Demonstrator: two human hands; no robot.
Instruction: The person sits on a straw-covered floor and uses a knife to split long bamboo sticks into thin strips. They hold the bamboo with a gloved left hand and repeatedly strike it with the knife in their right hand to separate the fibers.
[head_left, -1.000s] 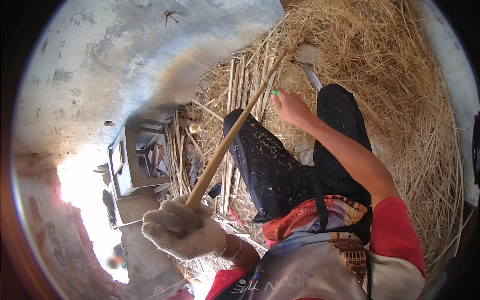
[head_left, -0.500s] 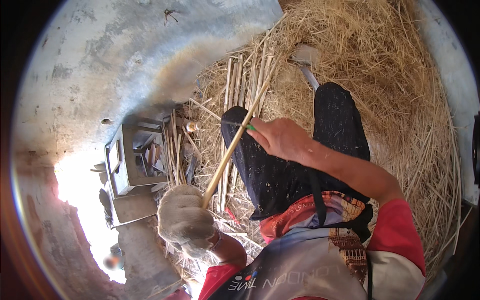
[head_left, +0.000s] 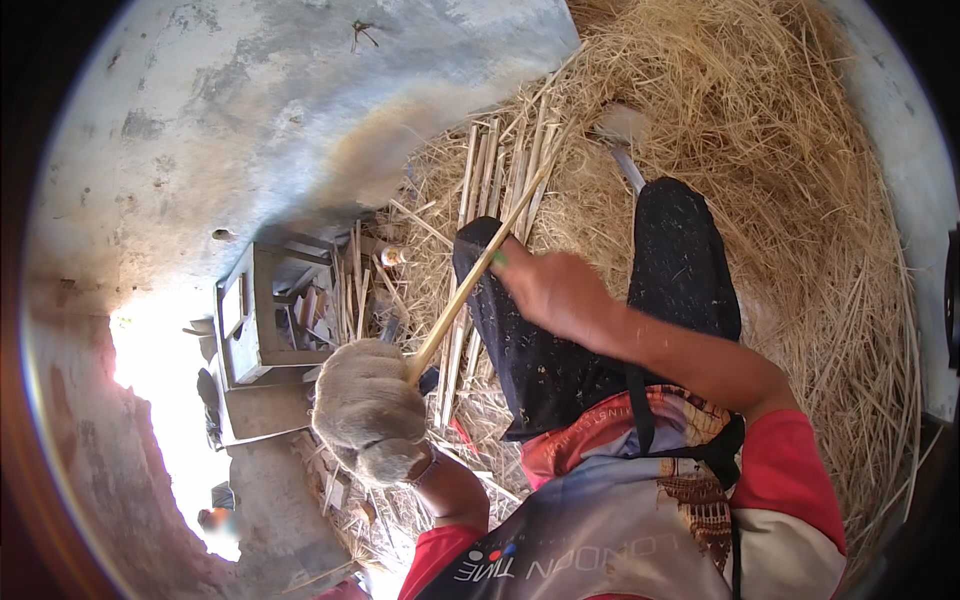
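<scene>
My left hand (head_left: 370, 412), in a thick beige work glove, is closed round the lower end of a long, pale bamboo strip (head_left: 447, 316). The strip slants up and away to the right, passing over my left knee. Smeared by motion, my bare right hand (head_left: 565, 298) is closed on a small knife (head_left: 500, 259) at the strip's middle. Only a bit of the knife's green handle shows clearly; its thin blade is mostly blurred where it crosses the strip.
Several split strips (head_left: 490, 170) lie on the straw-covered floor beyond my left knee. A battered wooden cabinet (head_left: 262, 310) with scraps inside stands at the left, near a small bottle (head_left: 392, 256). Loose shavings (head_left: 740, 90) heap up at the far right. A bare wall (head_left: 200, 120) rises at the far left.
My right hand has shifted slightly toward me and is more blurred, still at the strip. My gloved left hand keeps its grip. The whole view has moved a little.
</scene>
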